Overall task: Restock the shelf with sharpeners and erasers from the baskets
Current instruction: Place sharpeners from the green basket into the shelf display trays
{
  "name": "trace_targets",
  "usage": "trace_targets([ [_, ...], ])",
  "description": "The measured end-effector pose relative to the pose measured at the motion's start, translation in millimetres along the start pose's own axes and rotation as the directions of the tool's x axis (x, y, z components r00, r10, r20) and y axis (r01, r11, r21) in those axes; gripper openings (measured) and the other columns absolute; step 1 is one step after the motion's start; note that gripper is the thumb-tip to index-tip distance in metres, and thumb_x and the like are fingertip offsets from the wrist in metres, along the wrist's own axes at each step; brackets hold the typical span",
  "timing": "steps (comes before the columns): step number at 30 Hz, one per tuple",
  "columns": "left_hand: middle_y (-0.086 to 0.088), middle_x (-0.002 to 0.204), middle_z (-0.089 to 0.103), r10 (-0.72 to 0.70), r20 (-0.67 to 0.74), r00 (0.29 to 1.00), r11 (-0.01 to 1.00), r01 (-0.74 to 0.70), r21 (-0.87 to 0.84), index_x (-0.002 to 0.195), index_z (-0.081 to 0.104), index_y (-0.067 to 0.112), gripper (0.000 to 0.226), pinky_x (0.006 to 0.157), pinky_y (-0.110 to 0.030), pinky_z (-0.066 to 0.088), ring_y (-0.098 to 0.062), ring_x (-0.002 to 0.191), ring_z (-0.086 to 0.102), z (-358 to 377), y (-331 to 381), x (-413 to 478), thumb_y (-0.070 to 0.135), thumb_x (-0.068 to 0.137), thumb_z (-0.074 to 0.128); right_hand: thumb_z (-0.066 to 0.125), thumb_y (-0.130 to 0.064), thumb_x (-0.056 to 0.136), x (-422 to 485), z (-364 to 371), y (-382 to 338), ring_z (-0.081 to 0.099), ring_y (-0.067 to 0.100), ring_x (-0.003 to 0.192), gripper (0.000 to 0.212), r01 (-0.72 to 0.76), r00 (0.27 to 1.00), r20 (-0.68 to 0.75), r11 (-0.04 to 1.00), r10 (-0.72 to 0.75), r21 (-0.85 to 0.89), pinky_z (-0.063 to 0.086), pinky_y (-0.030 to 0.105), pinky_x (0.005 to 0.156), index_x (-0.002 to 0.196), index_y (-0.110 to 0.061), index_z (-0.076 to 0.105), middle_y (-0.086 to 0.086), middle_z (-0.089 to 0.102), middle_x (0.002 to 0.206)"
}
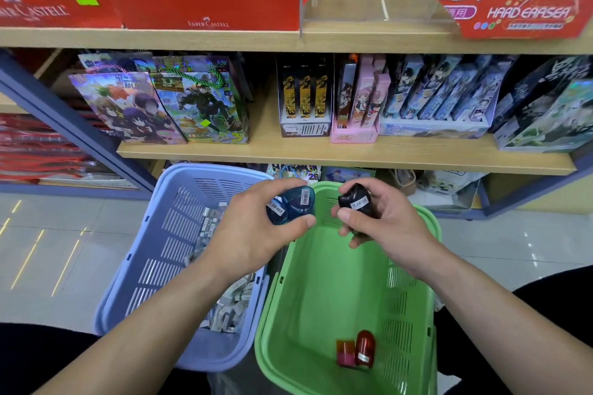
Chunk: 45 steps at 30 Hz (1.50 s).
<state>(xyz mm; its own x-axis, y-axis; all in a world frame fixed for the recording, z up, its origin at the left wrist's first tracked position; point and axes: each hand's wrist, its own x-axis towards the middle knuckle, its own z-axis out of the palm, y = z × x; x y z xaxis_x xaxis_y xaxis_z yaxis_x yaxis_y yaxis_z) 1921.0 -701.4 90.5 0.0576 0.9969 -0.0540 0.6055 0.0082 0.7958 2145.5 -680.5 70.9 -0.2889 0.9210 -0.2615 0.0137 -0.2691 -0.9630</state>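
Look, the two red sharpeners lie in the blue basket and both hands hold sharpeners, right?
Not quite: the head view shows the red sharpeners in the green basket, not the blue basket. The left hand does hold blue sharpeners, the right hand a black sharpener.

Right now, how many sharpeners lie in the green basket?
2. A pinkish sharpener and a darker red sharpener lie side by side on the green basket floor, near the person; others may be hidden.

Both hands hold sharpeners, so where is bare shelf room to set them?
Clear tray on the top shelf looks empty. Middle shelf is bare between the bags and black boxes; rightward it is packed.
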Motion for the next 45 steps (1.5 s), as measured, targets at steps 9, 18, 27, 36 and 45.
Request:
trace_targets([
  [9,0.023,0.109,0.068,0.047,-0.103,0.994,0.998,-0.051,-0.042,0.115,0.065,0.049,0.045,0.086,-0.012,0.049,0.005,0.100,0.063,-29,13,3,0.035,0.077,0.086,0.073,-0.015,0.090,2,23,-29,0.051,0.013,0.049,0.041,0.050,0.999,0.019,0.968,-0.047,-0.245,0.045,0.028,0.048,0.110,-0.022,0.038,0.003,0.062,0.083],
  [18,0.028,0.107,0.066,0.059,-0.339,0.939,0.992,-0.092,-0.083,0.121,0.071,0.034,0.045,0.074,-0.003,0.042,0.014,0.086,0.059,-99,22,3,0.031,0.078,0.085,0.054,-0.031,0.088,41,64,-88,0.043,0.018,0.053,0.026,0.137,0.984,0.102,0.986,-0.147,0.099,0.040,0.028,0.050,0.108,-0.015,0.048,0.004,0.050,0.067],
  [27,0.029,0.109,0.066,0.086,-0.433,0.897,0.987,-0.137,-0.087,0.119,0.068,0.041,0.044,0.082,-0.001,0.039,0.017,0.100,0.057,-139,29,0,0.033,0.079,0.084,0.044,-0.038,0.095,52,119,-138,0.055,0.024,0.058,0.054,0.199,0.949,0.197,0.954,-0.244,0.222,0.044,0.031,0.051,0.120,0.009,0.053,0.011,0.064,0.081],
  [36,0.036,0.102,0.068,0.117,-0.468,0.876,0.981,-0.176,-0.086,0.113,0.069,0.045,0.039,0.083,-0.012,0.047,0.007,0.094,0.065,-188,36,10,0.039,0.077,0.083,0.047,-0.041,0.092,56,145,-178,0.066,0.011,0.071,0.036,0.369,0.917,0.184,0.928,-0.355,-0.052,0.048,0.018,0.063,0.109,-0.017,0.067,0.008,0.074,0.079],
  [45,0.044,0.098,0.062,0.090,-0.516,0.852,0.984,-0.156,-0.086,0.108,0.068,0.046,0.037,0.073,-0.001,0.041,0.014,0.091,0.062,-216,8,5,0.031,0.078,0.085,0.061,-0.017,0.094,86,164,-209,0.071,0.012,0.088,0.017,0.462,0.871,0.255,0.876,-0.419,-0.138,0.055,0.025,0.074,0.111,-0.018,0.063,0.002,0.077,0.095],
])
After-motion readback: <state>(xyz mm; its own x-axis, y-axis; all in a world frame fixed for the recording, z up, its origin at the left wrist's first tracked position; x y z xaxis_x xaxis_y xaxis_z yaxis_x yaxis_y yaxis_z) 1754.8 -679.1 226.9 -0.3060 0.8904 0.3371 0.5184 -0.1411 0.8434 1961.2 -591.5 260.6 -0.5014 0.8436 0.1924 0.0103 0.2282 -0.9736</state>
